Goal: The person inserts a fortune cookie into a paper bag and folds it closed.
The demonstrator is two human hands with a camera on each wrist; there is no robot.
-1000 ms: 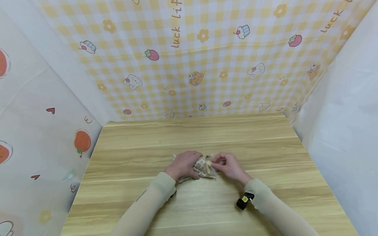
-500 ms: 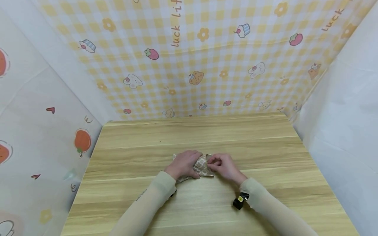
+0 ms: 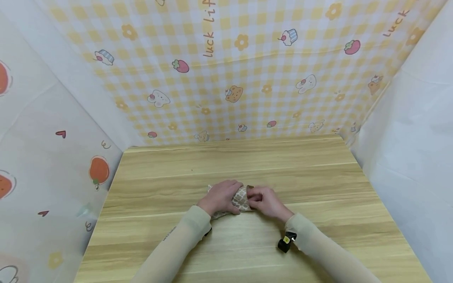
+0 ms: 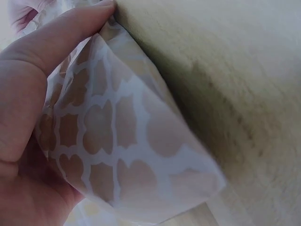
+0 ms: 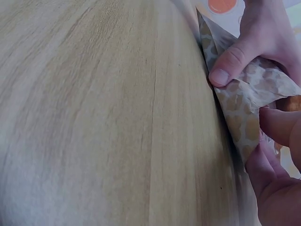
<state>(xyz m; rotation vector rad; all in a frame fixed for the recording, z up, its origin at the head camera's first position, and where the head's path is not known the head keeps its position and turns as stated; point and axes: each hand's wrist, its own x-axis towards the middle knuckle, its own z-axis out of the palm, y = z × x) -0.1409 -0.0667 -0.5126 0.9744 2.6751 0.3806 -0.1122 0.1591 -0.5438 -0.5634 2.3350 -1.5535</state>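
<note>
A crinkled beige paper bag (image 3: 242, 199) with a white lattice pattern lies at the middle of the table. Over its left part is my left hand (image 3: 220, 197), gripping it with the thumb on the near side. My right hand (image 3: 267, 202) pinches the bag's right end with curled fingers. In the right wrist view, the fingertips (image 5: 270, 123) are right at the paper's edge, and something brown (image 5: 290, 102) shows there. The left wrist view has the bag's pointed corner (image 4: 188, 174) sticking out past the left thumb (image 4: 61, 35). The bag's contents are hidden.
The wood-grain table (image 3: 170, 169) spreads around both hands. A yellow checked cloth (image 3: 226, 70) hangs behind it, with white sheets (image 3: 407, 149) at the sides. A black wrist camera (image 3: 285, 242) sits under my right sleeve.
My right hand has shifted slightly left and closer over the bag's right end. The pale strip and clear film seen there earlier are out of sight. My left hand has stayed put.
</note>
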